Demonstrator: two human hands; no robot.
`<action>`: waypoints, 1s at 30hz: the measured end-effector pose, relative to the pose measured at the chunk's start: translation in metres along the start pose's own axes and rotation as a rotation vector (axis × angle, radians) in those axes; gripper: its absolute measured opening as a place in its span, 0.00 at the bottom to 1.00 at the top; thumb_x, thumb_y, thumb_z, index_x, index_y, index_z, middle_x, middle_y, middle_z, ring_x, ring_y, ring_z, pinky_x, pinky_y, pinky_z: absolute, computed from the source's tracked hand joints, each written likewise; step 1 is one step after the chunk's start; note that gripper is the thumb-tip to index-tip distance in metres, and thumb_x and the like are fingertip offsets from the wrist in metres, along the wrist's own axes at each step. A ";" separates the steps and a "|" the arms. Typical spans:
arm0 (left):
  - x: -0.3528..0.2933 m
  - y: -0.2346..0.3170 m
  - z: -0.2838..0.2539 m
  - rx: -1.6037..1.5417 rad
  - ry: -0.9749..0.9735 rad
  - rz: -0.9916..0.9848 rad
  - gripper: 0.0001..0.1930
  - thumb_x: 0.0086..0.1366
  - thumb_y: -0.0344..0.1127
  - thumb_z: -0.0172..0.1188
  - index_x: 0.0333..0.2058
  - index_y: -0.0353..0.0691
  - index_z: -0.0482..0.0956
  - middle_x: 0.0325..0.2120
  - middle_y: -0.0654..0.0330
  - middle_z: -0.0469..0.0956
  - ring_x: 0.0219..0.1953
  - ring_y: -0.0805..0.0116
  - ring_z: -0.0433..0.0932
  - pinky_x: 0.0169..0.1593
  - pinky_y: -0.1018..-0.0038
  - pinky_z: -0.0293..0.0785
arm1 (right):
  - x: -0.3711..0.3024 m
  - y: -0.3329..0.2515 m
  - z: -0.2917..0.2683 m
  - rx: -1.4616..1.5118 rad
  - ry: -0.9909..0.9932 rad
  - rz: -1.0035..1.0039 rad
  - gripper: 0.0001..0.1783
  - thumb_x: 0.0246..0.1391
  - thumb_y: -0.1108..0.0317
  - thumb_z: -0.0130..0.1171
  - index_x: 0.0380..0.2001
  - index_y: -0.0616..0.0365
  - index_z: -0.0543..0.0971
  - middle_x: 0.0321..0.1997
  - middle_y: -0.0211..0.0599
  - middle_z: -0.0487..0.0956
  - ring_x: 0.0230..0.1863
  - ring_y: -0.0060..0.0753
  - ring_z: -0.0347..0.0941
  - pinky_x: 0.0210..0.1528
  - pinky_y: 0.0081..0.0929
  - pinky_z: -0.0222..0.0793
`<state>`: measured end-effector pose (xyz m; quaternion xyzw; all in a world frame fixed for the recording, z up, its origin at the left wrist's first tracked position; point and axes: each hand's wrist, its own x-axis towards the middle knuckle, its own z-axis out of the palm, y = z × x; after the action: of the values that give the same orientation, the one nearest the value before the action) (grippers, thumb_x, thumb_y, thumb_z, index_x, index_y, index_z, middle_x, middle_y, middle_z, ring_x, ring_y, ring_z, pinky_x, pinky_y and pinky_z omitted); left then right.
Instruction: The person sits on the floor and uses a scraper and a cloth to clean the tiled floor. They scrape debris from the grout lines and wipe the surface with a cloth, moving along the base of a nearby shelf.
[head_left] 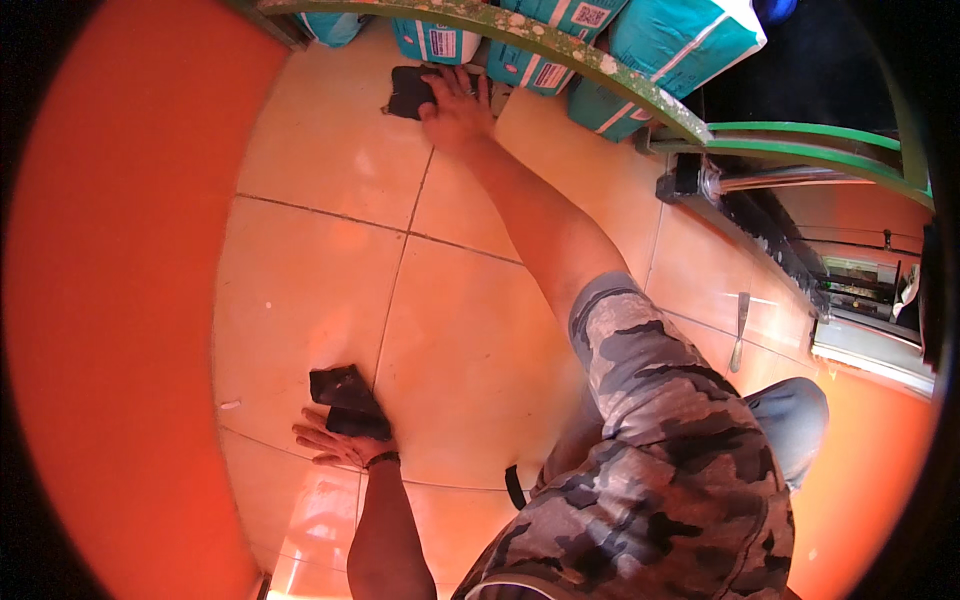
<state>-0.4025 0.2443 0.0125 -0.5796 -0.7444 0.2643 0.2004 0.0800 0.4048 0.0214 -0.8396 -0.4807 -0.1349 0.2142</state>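
I see a dark cloth lying on the tiled floor at the far end of my view, just under the edge of a green-painted metal shelf rail, and the right hand is laid on top of its right part, fingers spread wide and flat rather than closed around it. The right arm stretches out long from a camouflage-patterned sleeve to get there. Behind the cloth and the hand, teal and white packages are stacked on the lowest level of the shelf, touching or nearly touching the floor. Closer to me, a second dark cloth, crumpled, sits on the floor at a tile joint; the left hand rests just below it, palm down with fingers splayed open against the tiles, and the cloth touches or overlaps the fingers' upper edge, though I cannot tell whether any of it is pinched. A dark band circles the left wrist. The two cloths lie well apart, one near each hand. To the right, a flat metal tool with a blade, like a scraper or trowel, lies on the floor near a dark metal door track. A knee in blue-grey fabric shows beside the camouflage shirt at lower right.
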 end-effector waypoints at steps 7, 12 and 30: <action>0.001 -0.004 0.015 0.515 0.131 -0.066 0.51 0.59 0.61 0.58 0.73 0.56 0.37 0.74 0.56 0.32 0.76 0.53 0.33 0.71 0.40 0.35 | -0.017 -0.016 -0.011 0.180 -0.032 -0.145 0.28 0.49 0.60 0.60 0.56 0.44 0.74 0.66 0.38 0.68 0.71 0.43 0.57 0.71 0.60 0.45; -0.006 -0.007 -0.044 -0.625 -0.154 0.043 0.47 0.64 0.62 0.51 0.73 0.57 0.36 0.74 0.59 0.32 0.76 0.55 0.33 0.71 0.41 0.34 | -0.097 0.112 -0.099 0.088 -0.101 -0.052 0.27 0.52 0.62 0.56 0.58 0.45 0.73 0.69 0.38 0.66 0.72 0.42 0.56 0.72 0.57 0.43; -0.004 -0.013 -0.006 -0.777 0.112 0.106 0.39 0.70 0.60 0.40 0.73 0.59 0.34 0.74 0.59 0.33 0.76 0.59 0.33 0.72 0.45 0.32 | -0.121 0.025 -0.081 0.073 0.076 0.065 0.25 0.50 0.65 0.57 0.54 0.46 0.75 0.63 0.41 0.70 0.67 0.48 0.62 0.67 0.59 0.52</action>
<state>-0.4077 0.2393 0.0251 -0.6635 -0.7458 -0.0592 -0.0075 0.0396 0.2632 0.0335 -0.8406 -0.4492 -0.1418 0.2672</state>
